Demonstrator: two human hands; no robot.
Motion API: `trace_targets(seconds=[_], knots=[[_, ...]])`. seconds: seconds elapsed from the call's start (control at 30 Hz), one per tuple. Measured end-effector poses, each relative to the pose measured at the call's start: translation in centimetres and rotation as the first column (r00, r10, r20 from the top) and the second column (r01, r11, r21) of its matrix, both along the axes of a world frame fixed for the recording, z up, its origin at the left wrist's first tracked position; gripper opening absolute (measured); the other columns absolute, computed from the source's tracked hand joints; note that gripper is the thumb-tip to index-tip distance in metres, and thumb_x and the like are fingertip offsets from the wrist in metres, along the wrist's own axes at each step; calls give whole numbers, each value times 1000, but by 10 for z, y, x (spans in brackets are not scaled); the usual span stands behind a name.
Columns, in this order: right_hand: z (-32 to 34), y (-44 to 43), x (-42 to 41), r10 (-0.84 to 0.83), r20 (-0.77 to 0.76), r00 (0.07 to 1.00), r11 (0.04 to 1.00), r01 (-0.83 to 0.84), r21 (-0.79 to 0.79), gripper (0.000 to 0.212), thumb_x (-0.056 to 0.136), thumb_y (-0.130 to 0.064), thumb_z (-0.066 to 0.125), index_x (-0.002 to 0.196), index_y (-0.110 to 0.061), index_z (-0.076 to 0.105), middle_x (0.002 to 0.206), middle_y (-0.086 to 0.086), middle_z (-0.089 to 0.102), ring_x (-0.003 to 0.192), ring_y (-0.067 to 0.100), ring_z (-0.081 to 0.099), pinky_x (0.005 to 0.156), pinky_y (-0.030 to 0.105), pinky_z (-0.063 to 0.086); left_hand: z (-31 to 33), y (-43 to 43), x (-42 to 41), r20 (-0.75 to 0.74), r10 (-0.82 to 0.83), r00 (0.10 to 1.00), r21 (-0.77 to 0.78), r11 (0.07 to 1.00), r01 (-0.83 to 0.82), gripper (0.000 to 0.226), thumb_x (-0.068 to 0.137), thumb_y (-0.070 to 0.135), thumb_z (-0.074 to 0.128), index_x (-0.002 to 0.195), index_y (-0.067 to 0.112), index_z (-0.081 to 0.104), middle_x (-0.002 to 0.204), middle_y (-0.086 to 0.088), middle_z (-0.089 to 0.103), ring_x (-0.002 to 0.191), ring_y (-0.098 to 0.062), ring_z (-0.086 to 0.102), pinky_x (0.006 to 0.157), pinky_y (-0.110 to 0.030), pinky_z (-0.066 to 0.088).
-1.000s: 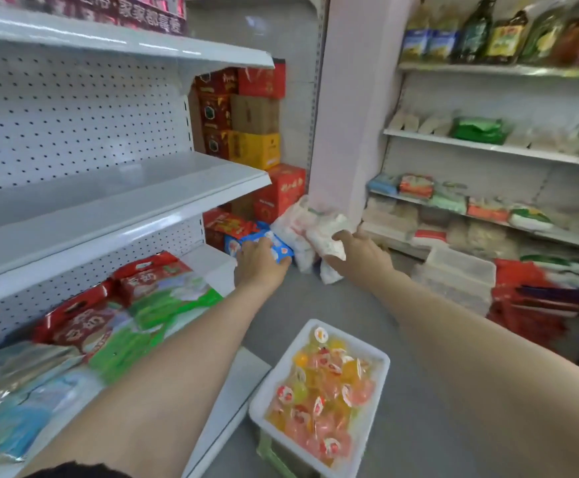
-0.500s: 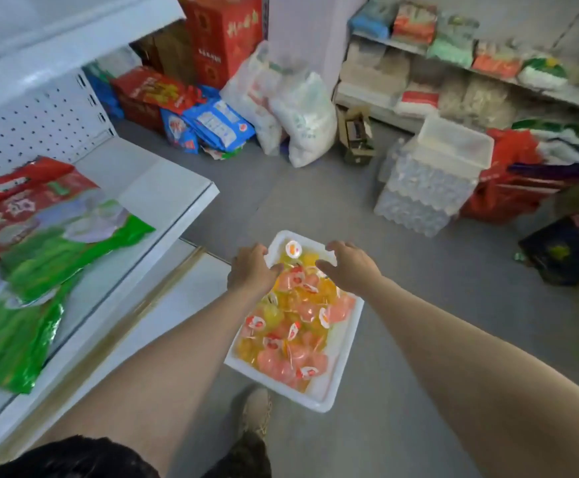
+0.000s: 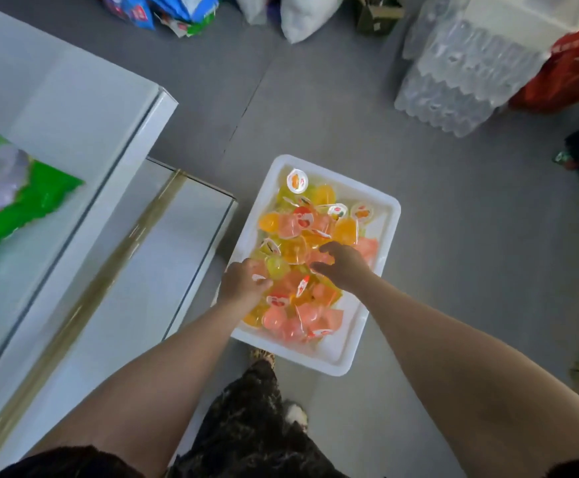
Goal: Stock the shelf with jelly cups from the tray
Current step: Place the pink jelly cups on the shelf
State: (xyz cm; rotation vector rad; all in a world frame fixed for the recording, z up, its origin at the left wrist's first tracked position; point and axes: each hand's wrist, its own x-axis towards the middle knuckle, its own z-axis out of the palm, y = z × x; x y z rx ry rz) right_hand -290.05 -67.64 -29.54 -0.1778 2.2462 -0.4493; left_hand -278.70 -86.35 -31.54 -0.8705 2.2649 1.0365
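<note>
The grey floor (image 3: 436, 208) carries everything here. The white shelf (image 3: 74, 108) stands on your left, a green packet (image 3: 36, 201) lying on it. The white tray (image 3: 336, 366) sits on the floor just beside the shelf's base and right in front of your feet. That likely keeps each carry short and lets both arms drop straight in. The jelly cups (image 3: 295, 236) lie heaped loose in the tray, with none visible on the shelf. Your hands work apart. Your right hand (image 3: 345, 267) spreads over the heap's middle, fingers touching cups. Your left hand (image 3: 243, 284) curls into the near-left edge; I cannot tell whether it grips a cup.
</note>
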Motion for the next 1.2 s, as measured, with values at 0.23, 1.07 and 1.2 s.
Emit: trace_targets(seconds=[0.23,1.07,1.2], knots=[[-31,-16,-13,134,57,989,990,-136,37,61,90,-48,63,145,-28,44,148,5,45,132,26,45,111,38,31,-37,1,-1,52,-32,998,55,998,30,62,91,29,67,147,25,41,148,0,45,130,-21,49,97,-29,43],[-59,-5,-3,-117,-23,993,993,117,-3,51,74,-41,82,117,-26,58,108,-4,62,102,15,41,66,30,35,-58,5,-6,134,192,972,147,966,-211,49,85,43,71,127,25,53,128,1,59,112,-25,60,90,-39,55],[-33,1,1,-258,-13,966,961,255,-109,60,70,-42,85,121,-27,57,102,-3,61,98,19,55,68,28,44,-42,7,2,119,303,946,206,924,-322,52,79,50,75,116,19,57,118,-2,62,98,-25,68,87,-43,58]])
